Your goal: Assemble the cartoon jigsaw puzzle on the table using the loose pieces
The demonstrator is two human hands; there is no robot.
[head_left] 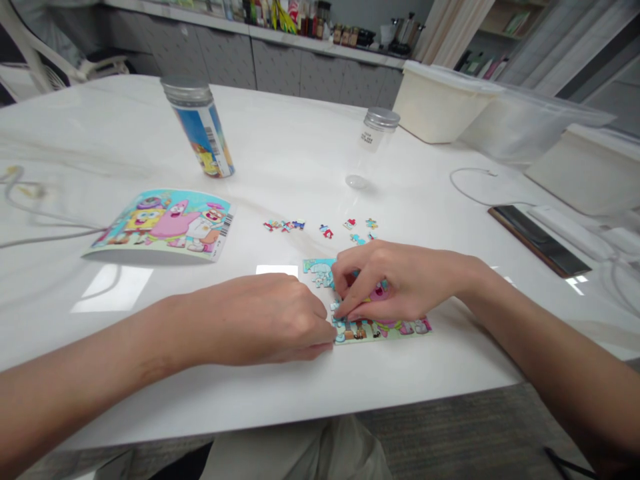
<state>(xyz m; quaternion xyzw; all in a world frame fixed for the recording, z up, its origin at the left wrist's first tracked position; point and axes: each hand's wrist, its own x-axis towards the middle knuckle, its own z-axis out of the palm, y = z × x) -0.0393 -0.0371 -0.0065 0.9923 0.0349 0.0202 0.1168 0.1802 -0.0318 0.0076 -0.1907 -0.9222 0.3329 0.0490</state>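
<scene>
A partly assembled jigsaw puzzle (367, 331) of cartoon figures lies near the table's front edge, largely covered by my hands. My right hand (395, 277) is over it, thumb and fingers pinched at its left side on a small pale-blue puzzle piece (335, 307). My left hand (285, 320) is closed, knuckles up, with its fingertips touching the puzzle's lower left edge; whatever they hold, if anything, is hidden. Beyond the hands, several loose puzzle pieces (327, 231) are scattered. To the left, a slightly curled picture sheet (175, 227) shows similar cartoon figures.
A cartoon-labelled jar (203, 133) with a metal lid and a clear jar (373, 143) stand farther back. White bins (440, 103) line the right rear. A dark phone (537, 240) lies at right beside a white cable (463, 193). More cables (55, 233) run along the left.
</scene>
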